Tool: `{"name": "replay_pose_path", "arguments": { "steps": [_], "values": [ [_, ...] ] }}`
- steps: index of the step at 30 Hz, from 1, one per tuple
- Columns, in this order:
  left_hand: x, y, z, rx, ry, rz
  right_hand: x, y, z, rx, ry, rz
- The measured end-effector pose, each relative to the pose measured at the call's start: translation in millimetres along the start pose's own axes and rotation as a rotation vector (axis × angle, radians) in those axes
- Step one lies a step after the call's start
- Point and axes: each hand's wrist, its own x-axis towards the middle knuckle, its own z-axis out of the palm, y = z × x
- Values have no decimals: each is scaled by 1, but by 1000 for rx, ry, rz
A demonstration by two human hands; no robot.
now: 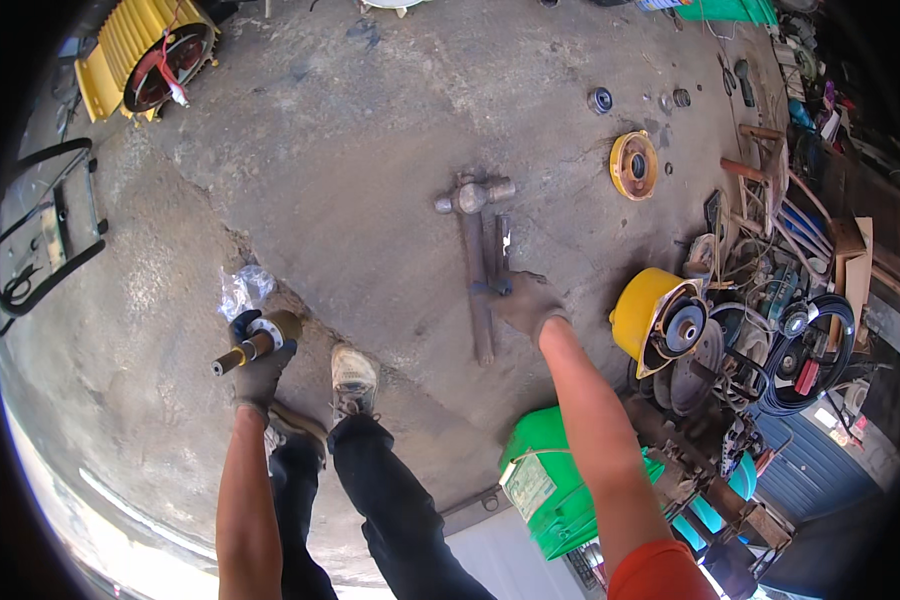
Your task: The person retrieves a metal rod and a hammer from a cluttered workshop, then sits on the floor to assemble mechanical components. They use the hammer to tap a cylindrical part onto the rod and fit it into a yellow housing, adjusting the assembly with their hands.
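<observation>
My left hand, in a dark glove, is closed around a motor rotor with a stepped shaft, held above the floor near my shoes. The shaft end points to the lower left, and a pale ring sits against the thicker body. A ball-peen hammer lies on the concrete in front of me, head away from me. Just right of its handle is a short dark metal bar. My gloved right hand has its fingers closed at the bar's near end; the glove hides part of the grip.
Crumpled clear plastic lies beyond my left hand. To the right are a yellow motor housing, a yellow end cover, a green container and piled cables. A ribbed yellow housing and black metal frame stand left.
</observation>
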Motion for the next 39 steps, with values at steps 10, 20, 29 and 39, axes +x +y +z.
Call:
{"name": "replay_pose_path", "arguments": {
  "steps": [10, 20, 29, 39],
  "values": [
    [13, -10, -18, 353, -124, 231, 243, 46, -185, -93, 818, -2],
    [63, -12, -32, 89, -397, 256, 340, 156, -230, -312, 952, -94],
    [54, -27, -35, 384, -479, 579, -46, -134, -29, 664, 170, -933],
    [18, 10, -31, 614, -485, 615, -167, -196, 79, 321, 182, -1087]
  ]
}}
